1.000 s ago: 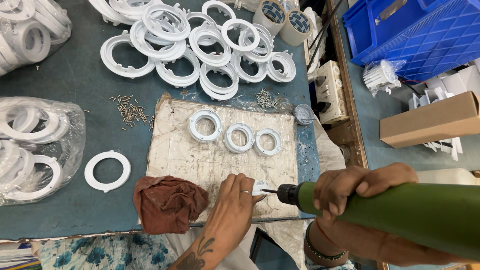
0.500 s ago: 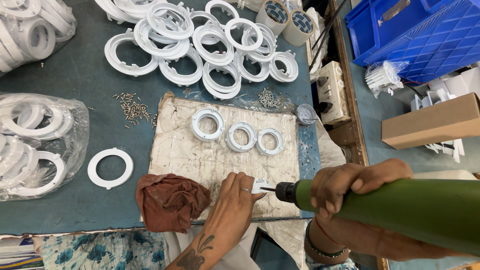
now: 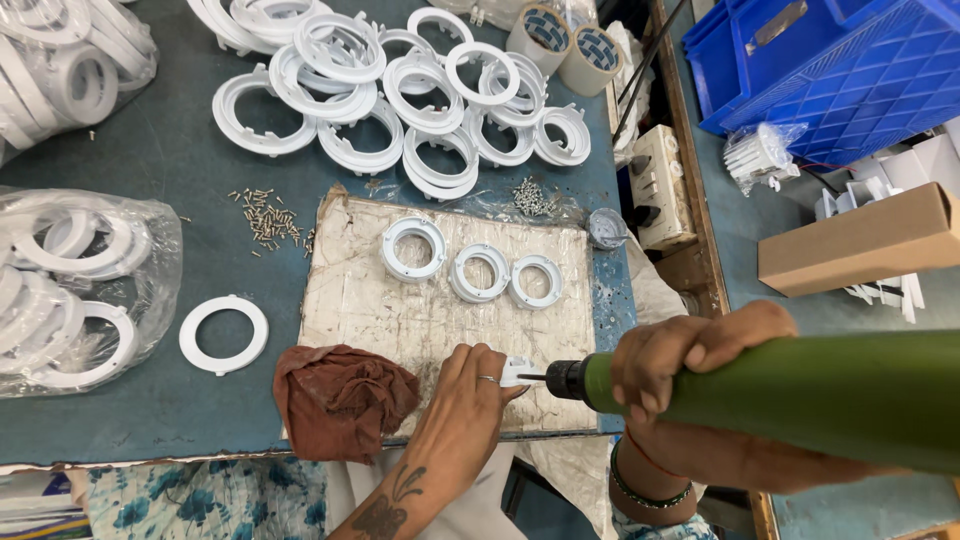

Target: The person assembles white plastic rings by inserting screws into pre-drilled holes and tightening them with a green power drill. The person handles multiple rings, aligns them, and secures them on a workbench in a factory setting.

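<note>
Head view: the left hand reaches up from the bottom centre, fingers curled, pinching a small white part against the worn board. The right hand, lower right, is wrapped around a green electric screwdriver whose tip meets that part. A brown rag lies just left; three white rings sit mid-board, more rings piled on the surface upper centre.

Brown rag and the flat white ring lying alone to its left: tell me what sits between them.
Nothing. In the head view, only bare blue-grey table top separates the brown rag from the flat white ring; the two lie apart, not touching.
</note>
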